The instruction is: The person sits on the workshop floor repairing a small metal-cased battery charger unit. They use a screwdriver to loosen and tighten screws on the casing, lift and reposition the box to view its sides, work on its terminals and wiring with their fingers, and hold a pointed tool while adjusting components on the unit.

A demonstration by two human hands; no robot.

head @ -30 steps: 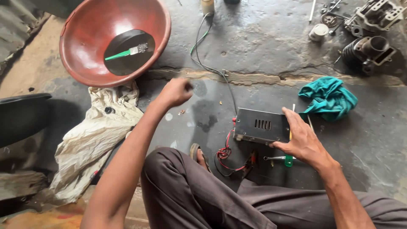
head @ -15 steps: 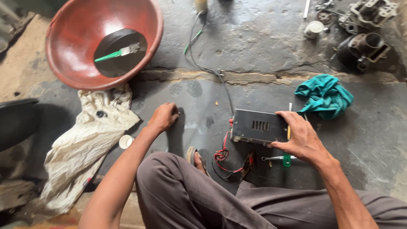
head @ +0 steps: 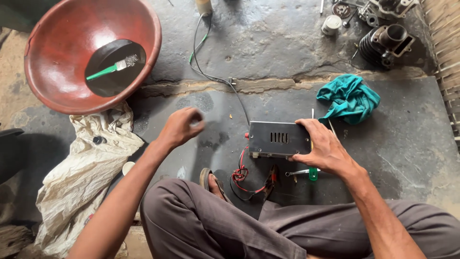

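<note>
At centre frame the right hand point(head: 325, 149) clamps the metal box point(head: 279, 139) by its right end, apparently steadying it on the floor point(head: 412, 144), while the left hand point(head: 184, 125) hovers loosely curled at centre-left, its contents indiscernible.

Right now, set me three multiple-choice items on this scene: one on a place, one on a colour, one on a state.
1. Where does the brush lie?
A. in the red basin
B. on the metal box
C. on the cloth

2. What colour is the cloth?
A. yellow
B. teal
C. black

3. What is the right hand doing?
A. hanging free
B. gripping the box
C. lifting the basin

Answers:
1 A, the brush rests on a black disc inside the basin.
2 B, the cloth beside the box is teal.
3 B, its fingers wrap the box's right end, while the left hand hovers clear of it.
</note>
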